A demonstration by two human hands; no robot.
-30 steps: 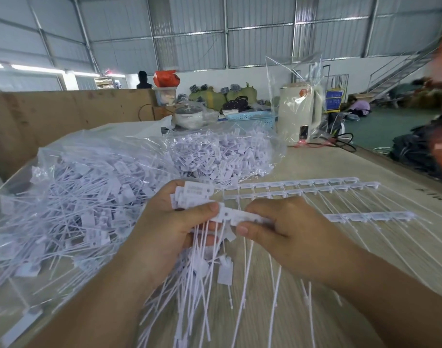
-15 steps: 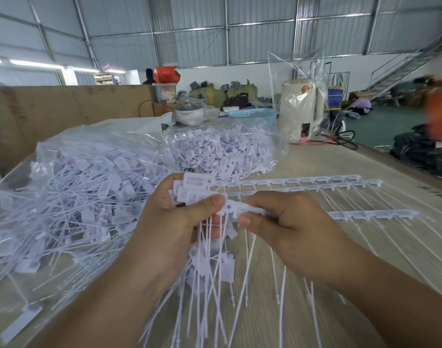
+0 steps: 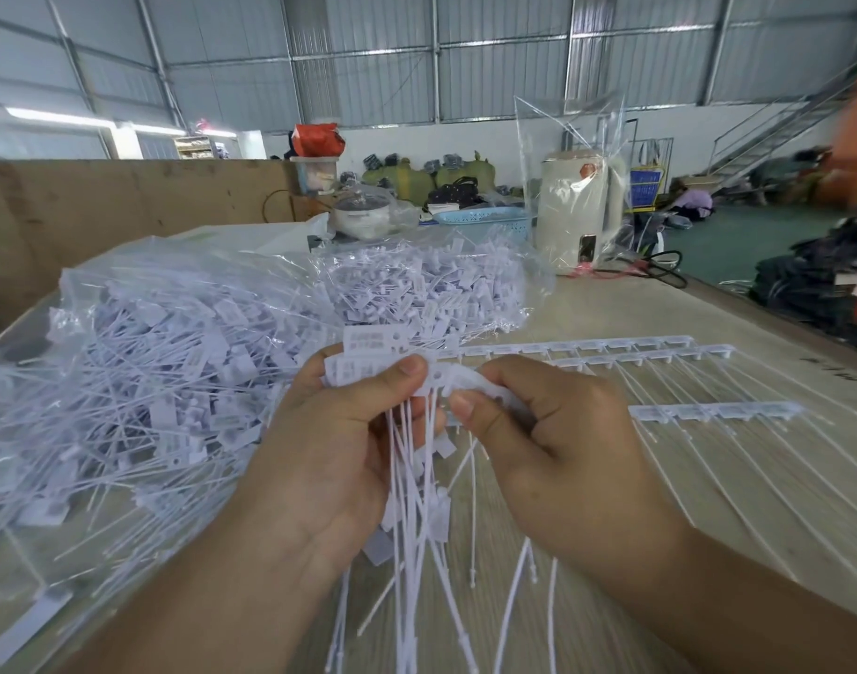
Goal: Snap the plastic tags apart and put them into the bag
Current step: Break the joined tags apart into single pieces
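Wooden table bears tag bags, strips.

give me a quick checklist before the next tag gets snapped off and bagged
1. Left hand grips the bundle of separated tags: ok.
2. Right hand pinches the strip being snapped: ok.
3. Break point sits between the two thumbs: ok.
4. Bag lies close at the left: ok.
5. Bag mouth open and facing the hands: cannot tell.
6. More uncut strips waiting on the table: ok.

Bright, even daylight; a light strip glows far left. Straight lines bow at the edges, and the far right blurs.
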